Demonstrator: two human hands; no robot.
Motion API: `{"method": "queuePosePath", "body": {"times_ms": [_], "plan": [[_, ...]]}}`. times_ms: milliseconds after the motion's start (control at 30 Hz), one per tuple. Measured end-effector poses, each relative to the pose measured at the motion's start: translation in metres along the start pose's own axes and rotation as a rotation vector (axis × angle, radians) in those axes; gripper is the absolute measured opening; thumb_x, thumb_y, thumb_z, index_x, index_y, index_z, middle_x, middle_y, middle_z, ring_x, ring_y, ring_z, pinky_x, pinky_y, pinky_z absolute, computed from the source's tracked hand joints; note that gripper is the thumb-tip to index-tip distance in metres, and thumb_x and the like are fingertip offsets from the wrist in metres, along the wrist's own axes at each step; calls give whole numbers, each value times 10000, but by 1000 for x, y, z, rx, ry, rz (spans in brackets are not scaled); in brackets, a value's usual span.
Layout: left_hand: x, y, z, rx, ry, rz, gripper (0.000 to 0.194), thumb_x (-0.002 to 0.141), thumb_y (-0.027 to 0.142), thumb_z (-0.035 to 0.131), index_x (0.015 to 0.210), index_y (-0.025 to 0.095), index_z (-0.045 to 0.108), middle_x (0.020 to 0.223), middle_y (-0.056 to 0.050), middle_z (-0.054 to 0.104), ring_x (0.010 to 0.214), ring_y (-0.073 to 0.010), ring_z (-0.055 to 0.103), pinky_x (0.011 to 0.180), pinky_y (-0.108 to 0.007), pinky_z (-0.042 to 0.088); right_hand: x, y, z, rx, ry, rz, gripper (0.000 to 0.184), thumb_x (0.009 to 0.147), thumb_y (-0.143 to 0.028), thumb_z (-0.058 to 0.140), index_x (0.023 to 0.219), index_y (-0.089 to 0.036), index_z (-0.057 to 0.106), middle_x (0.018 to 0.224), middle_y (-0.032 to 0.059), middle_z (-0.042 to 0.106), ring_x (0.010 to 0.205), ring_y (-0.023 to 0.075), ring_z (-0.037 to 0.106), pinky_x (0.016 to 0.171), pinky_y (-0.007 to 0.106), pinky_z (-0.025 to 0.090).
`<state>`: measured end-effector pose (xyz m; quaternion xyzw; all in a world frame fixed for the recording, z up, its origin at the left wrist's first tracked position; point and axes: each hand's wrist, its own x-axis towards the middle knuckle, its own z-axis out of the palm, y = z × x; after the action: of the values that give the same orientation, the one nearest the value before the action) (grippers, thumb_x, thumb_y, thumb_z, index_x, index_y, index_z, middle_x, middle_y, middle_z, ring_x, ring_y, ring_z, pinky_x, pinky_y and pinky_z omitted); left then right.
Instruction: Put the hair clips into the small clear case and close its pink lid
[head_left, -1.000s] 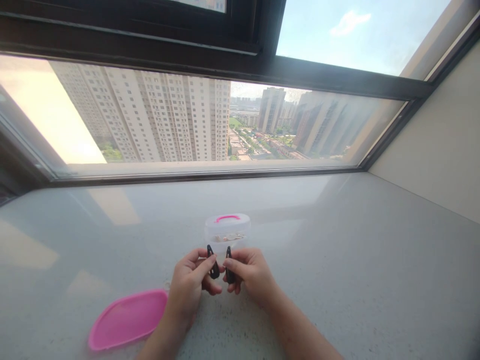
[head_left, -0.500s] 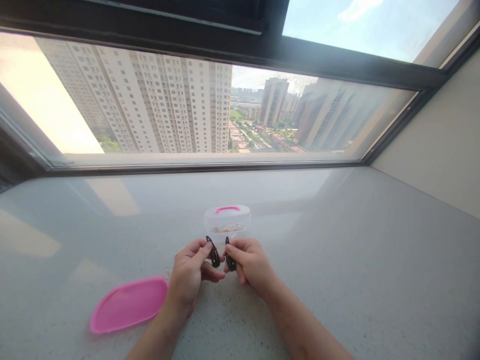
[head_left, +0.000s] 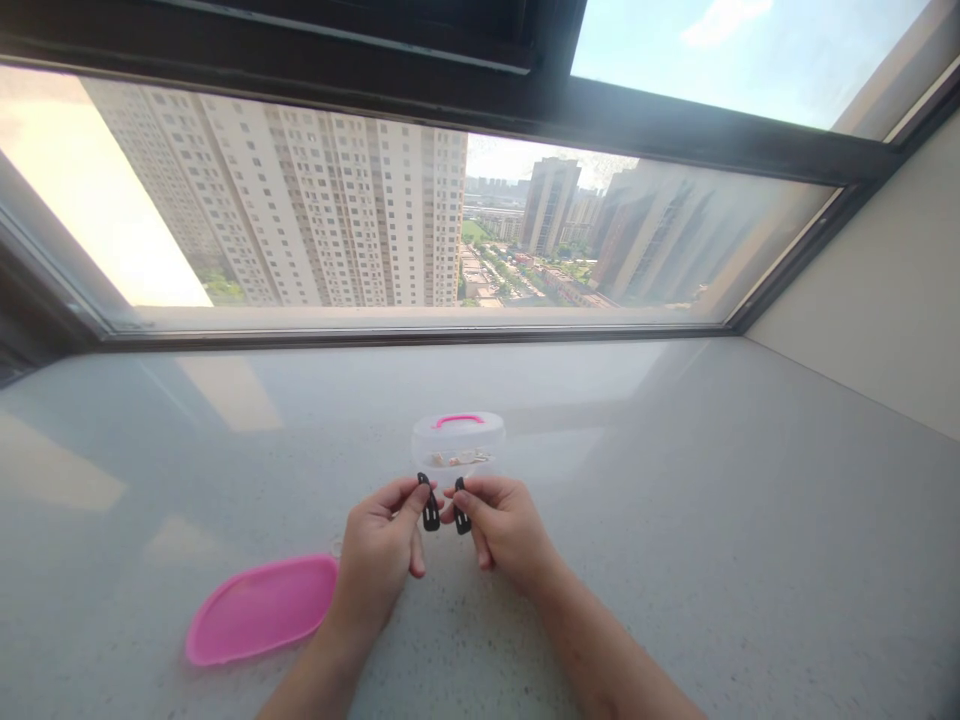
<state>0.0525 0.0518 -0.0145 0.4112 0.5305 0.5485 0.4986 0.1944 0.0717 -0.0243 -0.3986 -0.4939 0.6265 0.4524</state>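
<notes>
My left hand (head_left: 381, 535) pinches a black snap hair clip (head_left: 430, 508) between thumb and fingers, its narrow end up. A matching black hair clip (head_left: 462, 508) is held upright in my right hand (head_left: 504, 520), a small gap to the right of the first. Just beyond both hands stands a clear plastic box (head_left: 459, 438) with a pink handle (head_left: 459, 420); small pale items show inside. To the left of my left wrist lies a pink oval tray or lid (head_left: 262, 612), partly covered by my forearm.
A small pale ring-like thing (head_left: 337, 547) lies by the pink piece's upper right end, partly behind my left hand. The speckled light counter (head_left: 720, 540) runs back to a dark window frame (head_left: 405, 341). On the right is a wall (head_left: 877, 290).
Both clips have turned to show their slotted faces more squarely. My left fingers have drawn back from beneath the right clip. The view has shifted slightly.
</notes>
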Motion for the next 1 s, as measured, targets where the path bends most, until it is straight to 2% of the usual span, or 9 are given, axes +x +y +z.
{"method": "queuePosePath", "body": {"times_ms": [67, 167, 300, 433, 567, 733, 1000], "plan": [[1, -1, -1, -45, 45, -25, 243, 734, 357, 697, 849, 143, 702, 543, 25, 665, 294, -45, 477, 322, -151, 367, 0, 1, 0, 7, 13, 15, 292, 769, -379, 643, 884, -120, 712, 674, 49, 699, 263, 35, 447, 236, 138, 268], [1, -1, -1, -134, 57, -102, 308, 693, 338, 731, 925, 139, 694, 578, 11, 678, 382, -89, 580, 368, -168, 454, 0, 2, -1, 31, 5, 36, 331, 755, -390, 655, 957, -133, 706, 675, 49, 701, 279, 53, 479, 244, 145, 305], [1, 4, 0, -259, 34, -164, 267, 653, 297, 768, 850, 146, 668, 704, -20, 715, 487, -124, 660, 424, -191, 530, 0, 2, -1, 86, -30, 54, 328, 718, -419, 694, 848, -118, 710, 650, 50, 684, 377, 109, 588, 315, 170, 426], [1, 9, 0, -375, -38, -214, 244, 651, 303, 786, 776, 140, 655, 711, -21, 709, 537, -126, 677, 486, -197, 559, 0, 2, 0, 170, -37, 72, 338, 727, -439, 697, 768, -104, 676, 566, 51, 662, 476, 155, 650, 431, 217, 518], [0, 11, -3, -491, -117, -229, 235, 674, 325, 780, 730, 136, 653, 702, -8, 697, 550, -95, 661, 512, -165, 553, -1, 2, 1, 251, -63, 31, 323, 789, -426, 648, 765, -104, 648, 612, 60, 670, 504, 151, 659, 455, 222, 537], [1, 10, -7, -565, -151, -260, 253, 688, 373, 760, 719, 146, 652, 679, 0, 702, 530, -91, 662, 513, -161, 559, -1, 3, 1, 326, -92, 12, 324, 807, -443, 623, 778, -121, 603, 712, 50, 661, 517, 163, 673, 381, 219, 535], [2, 6, -8, -537, -100, -253, 269, 640, 374, 792, 697, 150, 653, 699, 33, 692, 521, -85, 672, 469, -142, 548, -1, 2, 0, 390, -47, 22, 386, 806, -507, 596, 779, -122, 594, 673, 53, 664, 522, 195, 692, 359, 213, 529]]}}
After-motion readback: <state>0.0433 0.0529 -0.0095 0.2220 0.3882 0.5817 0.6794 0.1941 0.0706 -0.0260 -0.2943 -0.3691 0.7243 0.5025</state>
